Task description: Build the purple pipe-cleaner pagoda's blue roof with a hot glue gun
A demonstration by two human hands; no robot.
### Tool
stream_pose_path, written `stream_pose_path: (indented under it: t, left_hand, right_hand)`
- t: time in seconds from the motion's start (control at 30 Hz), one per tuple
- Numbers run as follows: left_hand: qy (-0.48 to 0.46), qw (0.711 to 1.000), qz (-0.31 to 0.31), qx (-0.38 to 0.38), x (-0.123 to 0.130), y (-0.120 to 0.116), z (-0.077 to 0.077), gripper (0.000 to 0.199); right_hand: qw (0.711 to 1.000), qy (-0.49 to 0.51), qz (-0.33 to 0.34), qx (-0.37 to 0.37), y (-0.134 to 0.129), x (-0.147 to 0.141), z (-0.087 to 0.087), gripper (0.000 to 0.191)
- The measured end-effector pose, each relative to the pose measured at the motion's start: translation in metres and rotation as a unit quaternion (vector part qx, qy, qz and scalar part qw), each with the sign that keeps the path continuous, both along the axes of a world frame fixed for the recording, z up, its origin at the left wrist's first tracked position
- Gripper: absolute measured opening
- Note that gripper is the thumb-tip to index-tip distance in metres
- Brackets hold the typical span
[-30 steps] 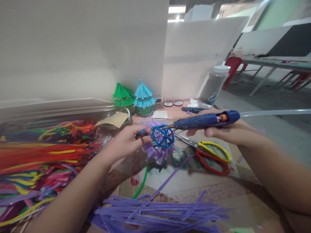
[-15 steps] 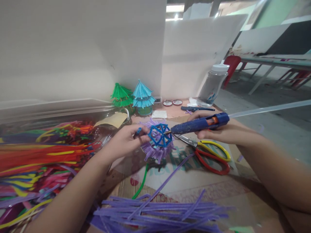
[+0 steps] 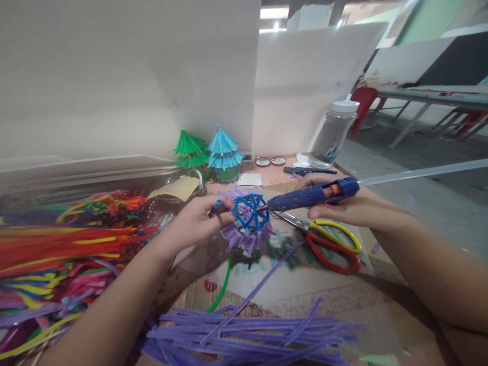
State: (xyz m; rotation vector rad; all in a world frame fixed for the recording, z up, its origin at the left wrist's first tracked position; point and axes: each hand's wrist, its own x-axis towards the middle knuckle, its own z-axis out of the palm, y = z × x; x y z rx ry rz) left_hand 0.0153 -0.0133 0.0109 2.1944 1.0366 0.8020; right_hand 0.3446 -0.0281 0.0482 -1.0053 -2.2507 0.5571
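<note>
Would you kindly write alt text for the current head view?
The right hand holds a glue gun with its tip at the centre of a blue spoked frame, backed by purple fringe, in the left hand. Scissors and purple strips lie nearby; two models, green and light blue, stand behind.

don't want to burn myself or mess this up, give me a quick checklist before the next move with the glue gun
1. Left hand steadying the blue frame: ok, fingers pinch its left edge.
2. Right hand holding the glue gun: ok.
3. Left fingers away from the nozzle: ok, the tip is at the frame's middle, the fingers at its edge.
4. Glue stick loaded: ok, it sticks out of the gun's back end.
5. Scissors well aside: not ok, probably too close, lying just below the gun in the picture.
6. Gun hot enough: cannot tell.
</note>
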Motion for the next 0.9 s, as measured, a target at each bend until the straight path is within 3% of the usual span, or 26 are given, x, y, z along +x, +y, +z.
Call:
stream_pose_path:
  t: [0.33, 0.5, 0.77, 0.9]
  left_hand:
    - [-0.008, 1.000, -0.003, -0.006, -0.003, 0.003, -0.003, 0.021]
    - [-0.025, 0.999, 0.006, -0.027, -0.009, 0.012, -0.007, 0.027]
    - [-0.042, 0.998, -0.001, -0.044, -0.016, 0.020, -0.011, 0.032]
    - [-0.040, 0.997, -0.009, -0.061, -0.017, 0.020, -0.011, 0.029]
  right_hand:
    - [0.994, 0.012, 0.056, -0.097, -0.002, -0.001, 0.008, 0.034]
    - [0.996, 0.030, 0.039, -0.073, 0.004, 0.005, 0.006, 0.035]
    - [0.995, -0.013, 0.005, -0.101, 0.011, 0.006, 0.002, 0.030]
    - [0.998, -0.015, -0.010, -0.057, 0.013, 0.006, -0.004, 0.028]
